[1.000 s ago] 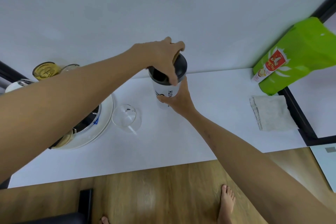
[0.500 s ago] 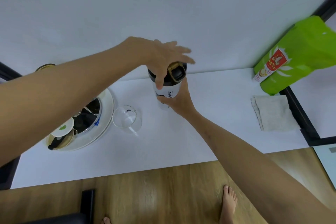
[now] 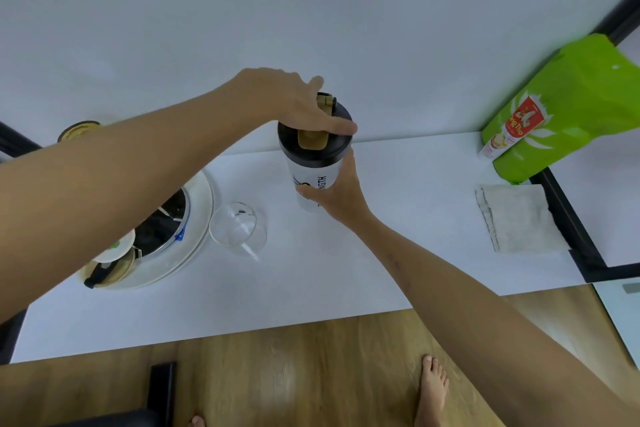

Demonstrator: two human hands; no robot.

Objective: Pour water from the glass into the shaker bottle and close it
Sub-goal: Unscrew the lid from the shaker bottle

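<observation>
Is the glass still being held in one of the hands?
No, the glass sits alone on the table, while the left hand and right hand are both on the shaker bottle.

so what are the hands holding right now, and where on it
Both hold the shaker bottle: right hand grips its lower body, left hand rests on the black lid, over the gold flip cap.

Shaker bottle (image 3: pixel 313 180) upright, black lid on — glass (image 3: pixel 238 229) empty, beside it.
</observation>
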